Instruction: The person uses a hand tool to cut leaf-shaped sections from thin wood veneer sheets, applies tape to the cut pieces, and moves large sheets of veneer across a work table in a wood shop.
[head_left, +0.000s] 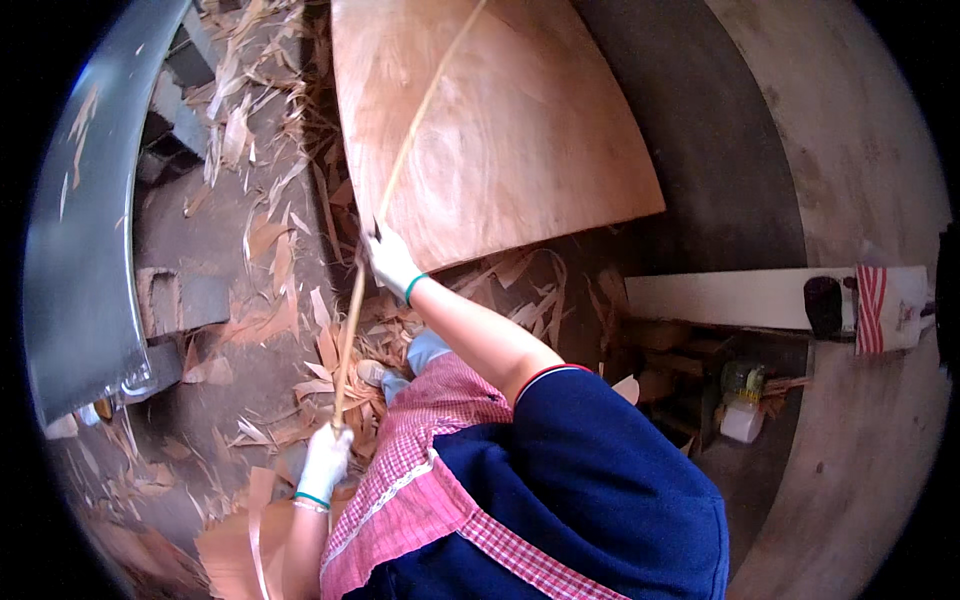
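Observation:
A long, thin, pale wooden stick [423,115] slants across the view, from beside my apron up over a big wood veneer sheet [530,130]. Both my hands wear white gloves with green cuffs. My left hand [325,458] is closed around the stick's lower end, near my left side. Further up, my right hand [393,260] grips the same stick by the near left corner of the sheet, arm stretched forward. Something small and dark shows at the right fingertips; I cannot make out what it is.
Torn veneer scraps [280,265] litter the floor and surround my shoes. To the left stand a smooth grey-blue panel [85,230] and a concrete block [185,300]. A white board [715,297] holds a striped cloth [871,310] at right, with a plastic container [741,420] below.

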